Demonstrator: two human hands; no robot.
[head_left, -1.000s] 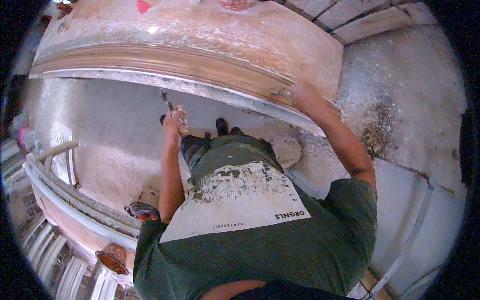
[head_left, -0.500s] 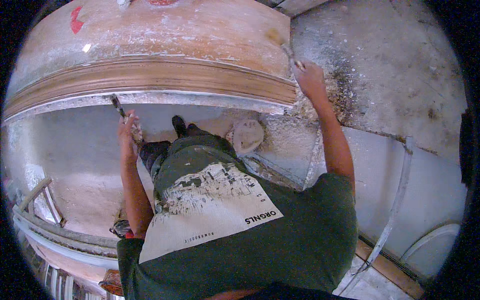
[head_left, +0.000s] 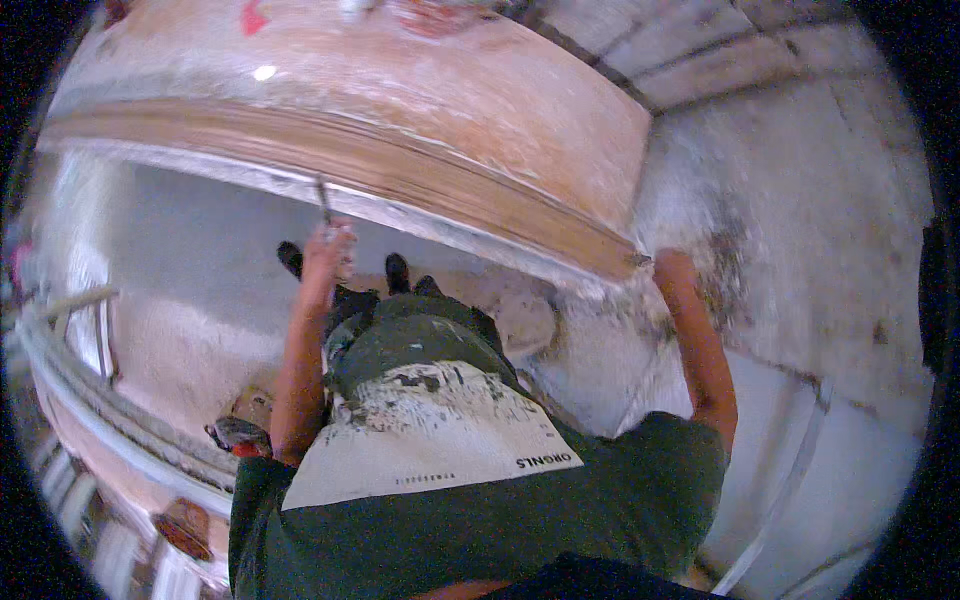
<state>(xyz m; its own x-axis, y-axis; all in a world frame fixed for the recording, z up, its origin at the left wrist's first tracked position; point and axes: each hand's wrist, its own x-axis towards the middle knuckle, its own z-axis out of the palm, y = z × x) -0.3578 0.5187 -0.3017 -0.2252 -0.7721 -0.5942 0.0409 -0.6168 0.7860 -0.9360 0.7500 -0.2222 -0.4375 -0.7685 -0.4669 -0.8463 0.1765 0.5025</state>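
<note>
A long brown grooved moulding (head_left: 400,175) lies along the near edge of a paint-stained board. At its right end my right hand (head_left: 676,270) is closed on a paintbrush (head_left: 642,260). Only a small blurred part of that brush shows, against the moulding's end, and whether it touches cannot be told. My left hand (head_left: 330,252) is closed around a narrow tool with a dark end (head_left: 322,196). This tool points up toward the moulding's white-smeared near edge; its exact kind is blurred.
The reddish work board (head_left: 480,85) carries white smears and a red mark (head_left: 253,17). A round whitish bucket lid (head_left: 525,322) stands below the moulding, right of my feet. Pale panels (head_left: 770,420) lie at right; a wooden frame (head_left: 130,420) stands at lower left.
My right hand has come down with the paintbrush, from above the board's right edge to the moulding's end. The view has turned and shifted; my left hand still grips its tool.
</note>
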